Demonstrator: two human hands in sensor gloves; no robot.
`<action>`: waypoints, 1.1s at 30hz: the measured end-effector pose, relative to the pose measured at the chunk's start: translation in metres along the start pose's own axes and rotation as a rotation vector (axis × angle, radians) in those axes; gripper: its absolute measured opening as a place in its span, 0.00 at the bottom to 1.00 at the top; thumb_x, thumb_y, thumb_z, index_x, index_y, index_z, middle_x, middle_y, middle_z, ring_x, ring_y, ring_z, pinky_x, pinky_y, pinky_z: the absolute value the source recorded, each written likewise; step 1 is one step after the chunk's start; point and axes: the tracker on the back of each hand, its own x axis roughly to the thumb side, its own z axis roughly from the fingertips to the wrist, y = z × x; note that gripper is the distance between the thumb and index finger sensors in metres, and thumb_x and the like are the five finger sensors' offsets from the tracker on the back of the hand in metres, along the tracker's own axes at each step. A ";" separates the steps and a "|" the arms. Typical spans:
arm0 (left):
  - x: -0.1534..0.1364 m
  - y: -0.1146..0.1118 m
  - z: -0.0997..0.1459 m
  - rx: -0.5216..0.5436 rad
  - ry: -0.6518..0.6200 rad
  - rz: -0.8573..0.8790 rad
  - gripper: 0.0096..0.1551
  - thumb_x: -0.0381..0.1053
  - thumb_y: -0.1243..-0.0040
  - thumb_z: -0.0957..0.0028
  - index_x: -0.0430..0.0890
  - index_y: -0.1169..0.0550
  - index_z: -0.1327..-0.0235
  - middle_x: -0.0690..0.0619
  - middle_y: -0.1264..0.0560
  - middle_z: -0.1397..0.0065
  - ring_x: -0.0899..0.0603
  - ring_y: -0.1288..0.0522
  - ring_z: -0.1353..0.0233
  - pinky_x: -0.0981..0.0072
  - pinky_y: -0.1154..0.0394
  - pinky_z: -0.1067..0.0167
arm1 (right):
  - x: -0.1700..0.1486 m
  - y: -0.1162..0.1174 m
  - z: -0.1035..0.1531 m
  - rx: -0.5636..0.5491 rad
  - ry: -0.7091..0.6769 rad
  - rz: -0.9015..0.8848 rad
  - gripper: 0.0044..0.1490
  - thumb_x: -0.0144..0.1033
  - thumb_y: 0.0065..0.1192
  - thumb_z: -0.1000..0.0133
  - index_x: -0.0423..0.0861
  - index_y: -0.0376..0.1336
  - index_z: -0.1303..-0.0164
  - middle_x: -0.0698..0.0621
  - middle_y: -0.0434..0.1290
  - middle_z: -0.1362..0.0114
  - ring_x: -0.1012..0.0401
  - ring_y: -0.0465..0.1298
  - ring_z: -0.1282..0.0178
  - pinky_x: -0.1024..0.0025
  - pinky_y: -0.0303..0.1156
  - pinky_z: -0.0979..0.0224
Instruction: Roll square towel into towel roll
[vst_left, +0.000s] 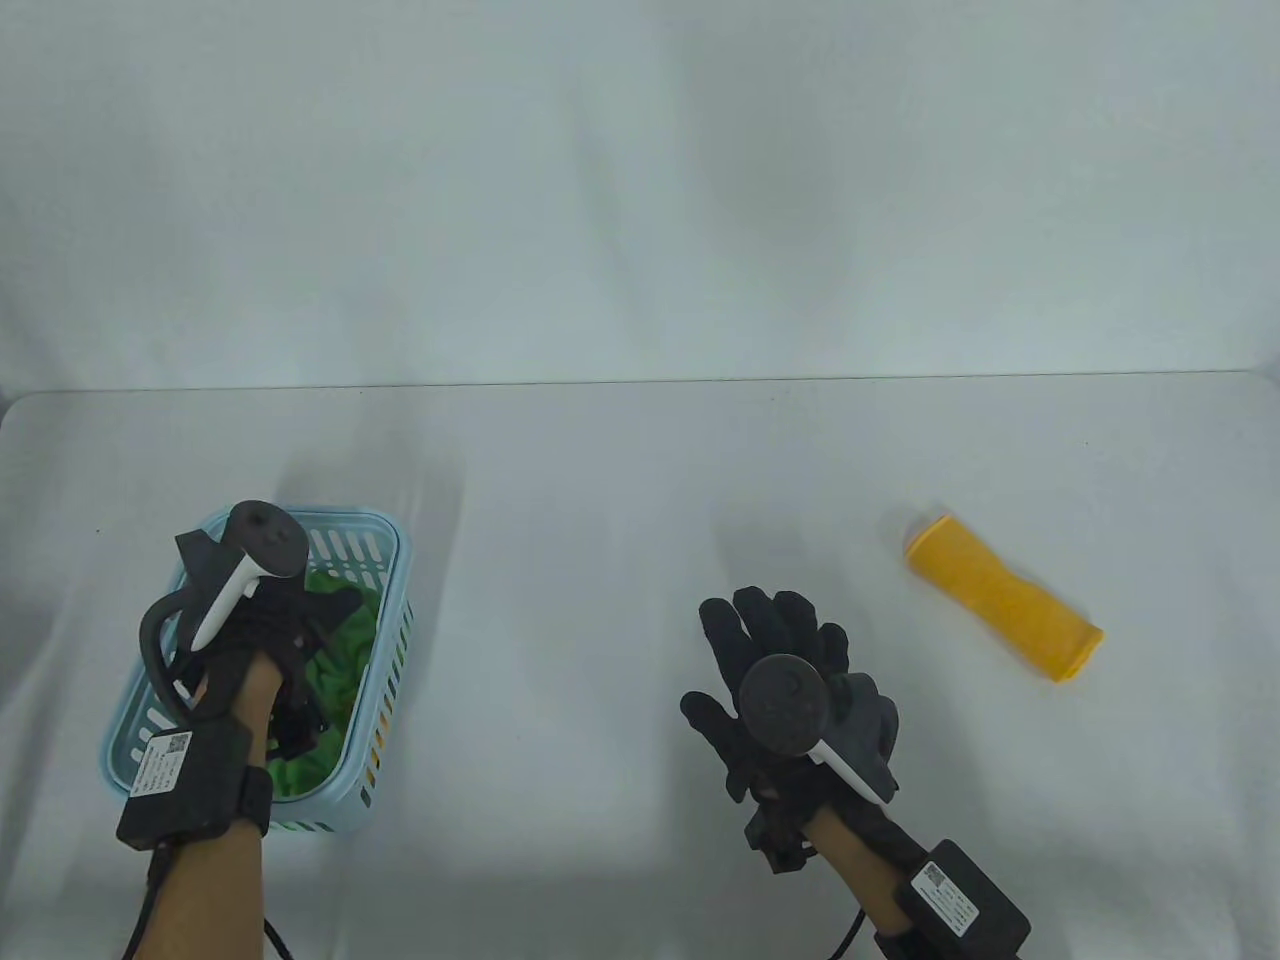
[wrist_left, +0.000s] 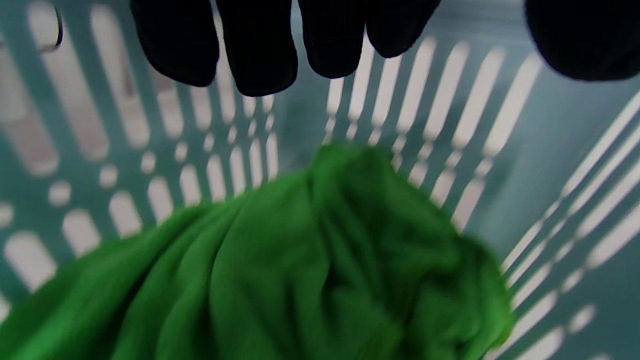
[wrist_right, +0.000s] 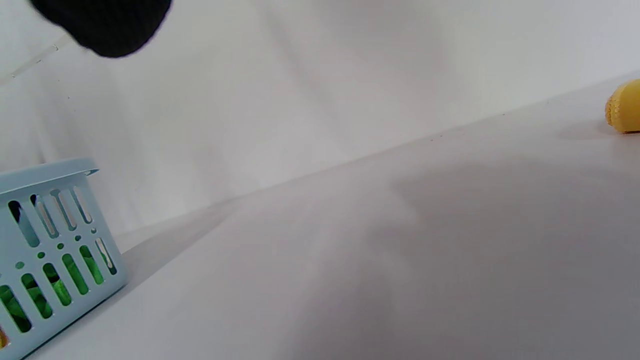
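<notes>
A white table carries a light blue slotted basket at the left, with a crumpled green towel inside. A rolled yellow towel lies well apart at the right. The left hand reaches into the basket, fingers extended above the towel, holding nothing. The right hand hovers mid-table, fingers spread and empty.

Bright, even, diffuse lighting; shadows on worktop soft. Left wrist view blurred throughout; table view sharp.
</notes>
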 end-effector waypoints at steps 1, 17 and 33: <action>-0.002 -0.007 -0.005 -0.026 0.015 -0.011 0.57 0.71 0.42 0.64 0.53 0.45 0.20 0.49 0.43 0.15 0.31 0.35 0.19 0.35 0.35 0.28 | 0.000 0.000 0.000 0.000 -0.002 -0.002 0.53 0.66 0.56 0.59 0.67 0.38 0.27 0.60 0.40 0.15 0.48 0.40 0.12 0.34 0.38 0.19; 0.008 -0.051 -0.039 -0.129 0.086 -0.366 0.63 0.58 0.31 0.64 0.44 0.52 0.22 0.42 0.42 0.20 0.39 0.27 0.30 0.45 0.27 0.34 | 0.007 0.008 0.002 0.041 -0.046 0.014 0.52 0.64 0.56 0.59 0.67 0.38 0.27 0.59 0.40 0.15 0.48 0.43 0.13 0.34 0.40 0.19; 0.006 -0.035 -0.034 0.029 0.129 -0.303 0.41 0.51 0.30 0.61 0.47 0.28 0.30 0.54 0.24 0.41 0.52 0.17 0.52 0.53 0.17 0.46 | 0.005 0.007 0.000 0.039 -0.032 -0.005 0.52 0.64 0.55 0.59 0.66 0.38 0.27 0.59 0.40 0.15 0.48 0.44 0.13 0.34 0.40 0.19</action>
